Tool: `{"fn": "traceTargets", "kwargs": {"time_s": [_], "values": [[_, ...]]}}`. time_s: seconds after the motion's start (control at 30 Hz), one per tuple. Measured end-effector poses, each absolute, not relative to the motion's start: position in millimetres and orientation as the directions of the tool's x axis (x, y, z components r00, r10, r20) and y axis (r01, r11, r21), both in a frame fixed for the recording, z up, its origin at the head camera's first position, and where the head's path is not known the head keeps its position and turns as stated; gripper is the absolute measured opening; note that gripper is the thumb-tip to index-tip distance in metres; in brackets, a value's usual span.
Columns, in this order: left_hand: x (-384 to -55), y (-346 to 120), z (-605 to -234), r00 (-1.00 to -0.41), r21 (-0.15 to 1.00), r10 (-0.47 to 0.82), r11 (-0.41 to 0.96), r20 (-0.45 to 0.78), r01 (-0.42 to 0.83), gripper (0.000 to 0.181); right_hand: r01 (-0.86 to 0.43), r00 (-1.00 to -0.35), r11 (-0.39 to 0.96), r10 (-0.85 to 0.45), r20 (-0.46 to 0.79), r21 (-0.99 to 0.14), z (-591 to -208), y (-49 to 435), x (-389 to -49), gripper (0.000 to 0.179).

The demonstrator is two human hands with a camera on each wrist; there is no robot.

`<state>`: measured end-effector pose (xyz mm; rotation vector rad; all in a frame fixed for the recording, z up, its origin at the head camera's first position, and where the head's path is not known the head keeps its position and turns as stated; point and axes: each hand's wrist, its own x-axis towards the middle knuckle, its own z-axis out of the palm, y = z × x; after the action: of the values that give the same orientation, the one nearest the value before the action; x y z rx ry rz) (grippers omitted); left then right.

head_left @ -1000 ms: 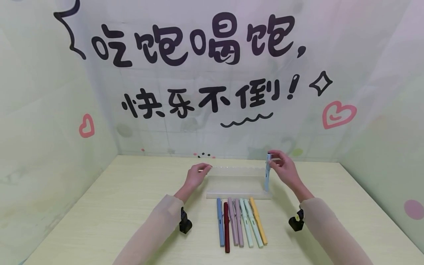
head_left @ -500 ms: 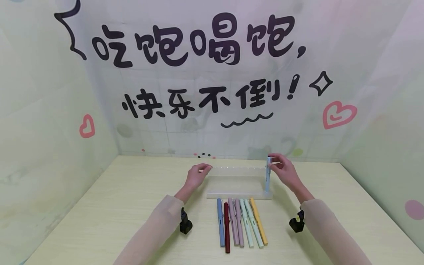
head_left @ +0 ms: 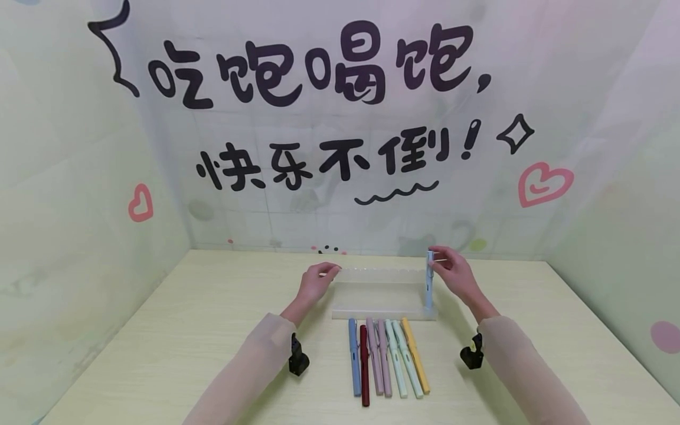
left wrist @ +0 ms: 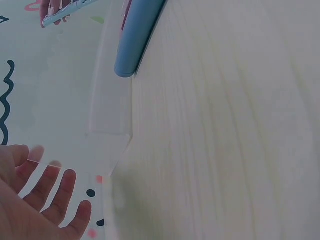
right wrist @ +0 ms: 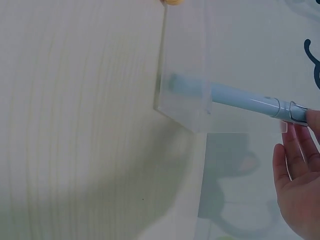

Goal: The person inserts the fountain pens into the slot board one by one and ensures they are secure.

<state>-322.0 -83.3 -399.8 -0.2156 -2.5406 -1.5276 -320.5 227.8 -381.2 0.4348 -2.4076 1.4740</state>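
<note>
A clear pen stand (head_left: 379, 290) with a scalloped top edge stands on the table. My left hand (head_left: 314, 281) pinches its upper left corner between thumb and fingers, and the other fingers spread behind the see-through panel in the left wrist view. At the stand's right end, a light blue pen (head_left: 429, 283) is upright, and my right hand (head_left: 453, 270) pinches it near its capped top. The pen's lower end sits inside the frosted base (right wrist: 184, 97), seen blurred through the front wall in the right wrist view.
In front of the stand several pens lie side by side: a blue pen (head_left: 354, 357), a dark red pen (head_left: 364, 366), purple pens (head_left: 374, 357), pale green pens (head_left: 396, 359) and a yellow pen (head_left: 415, 356). A printed backdrop (head_left: 319, 224) rises behind the table.
The light blue pen and my right hand have come down a little, and the pen's lower end is deeper in the stand's base. My left hand keeps its place on the corner.
</note>
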Motion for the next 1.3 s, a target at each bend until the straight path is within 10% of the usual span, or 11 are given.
{"fn": "traceTargets", "kwargs": {"time_s": [1.3], "values": [[-322, -83, -399, -0.977, 0.863, 0.029, 0.464, 0.212, 0.201, 0.026, -0.405, -0.903, 0.479, -0.075, 0.423, -0.779, -378, 235, -317, 0.039]]}}
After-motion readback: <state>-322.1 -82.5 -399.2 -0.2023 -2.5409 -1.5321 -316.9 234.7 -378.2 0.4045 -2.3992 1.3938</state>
